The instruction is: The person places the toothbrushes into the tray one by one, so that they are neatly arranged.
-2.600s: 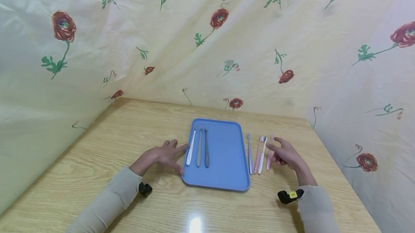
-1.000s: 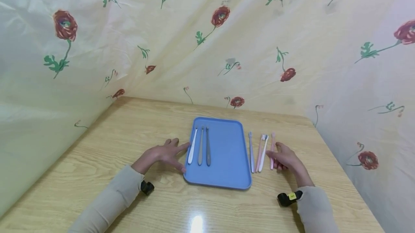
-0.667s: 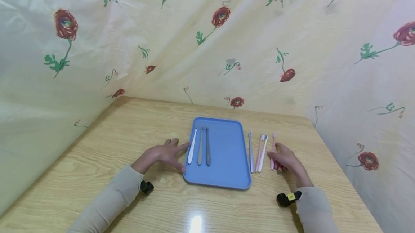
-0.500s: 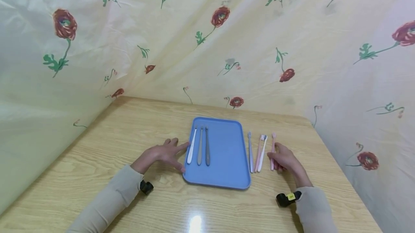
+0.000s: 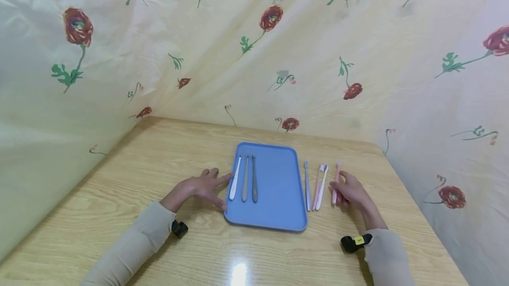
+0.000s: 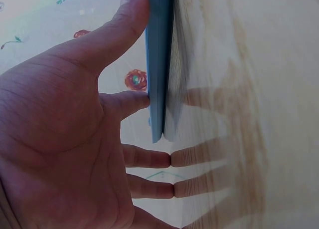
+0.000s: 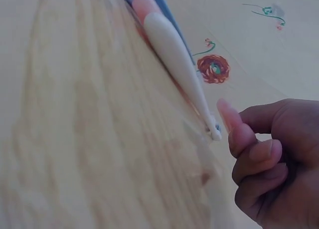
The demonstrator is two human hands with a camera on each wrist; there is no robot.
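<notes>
My right hand [image 5: 351, 192] pinches a pink toothbrush [image 5: 338, 169] between thumb and fingers, right of the other brushes. In the right wrist view its pink handle end [image 7: 227, 114] sticks out past the curled fingers. My left hand [image 5: 203, 188] has its fingers spread, and its thumb and index finger touch the left rim of the blue tray [image 5: 278, 188]. Inside the tray's left half lie a white toothbrush [image 5: 234, 184], a light grey toothbrush [image 5: 245, 184] and a dark grey toothbrush [image 5: 255, 184], side by side with heads pointing away.
Between tray and right hand, a bluish-purple toothbrush [image 5: 307, 191], a second pink toothbrush [image 5: 316, 193] and a white toothbrush [image 5: 321, 193] lie on the wooden table [image 5: 179, 250]. Flowered cloth [image 5: 222, 56] hangs behind and at both sides.
My right hand has closed its thumb and fingers on the right-hand pink toothbrush, which has shifted slightly right and appears a little raised. The left hand stays at the tray's rim.
</notes>
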